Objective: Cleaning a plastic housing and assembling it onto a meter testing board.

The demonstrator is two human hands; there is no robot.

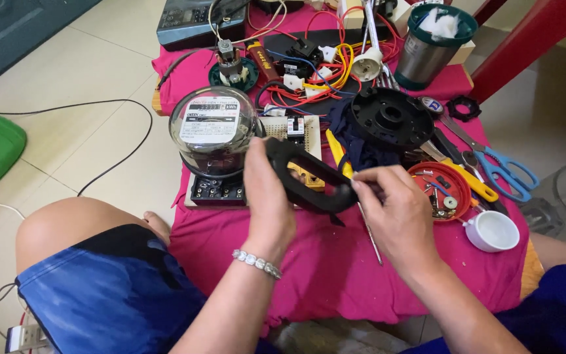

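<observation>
I see a round glass-domed electricity meter at the table's left, just beyond my left hand, with a white rectangular label behind its glass. At the far left corner lies a dark grey device with a greyish screen.

Bare forearms, no sleeves. Left wrist wears a silver beaded bracelet. Blue tie-dye shorts with a dark band at the hem; knees bare.
</observation>
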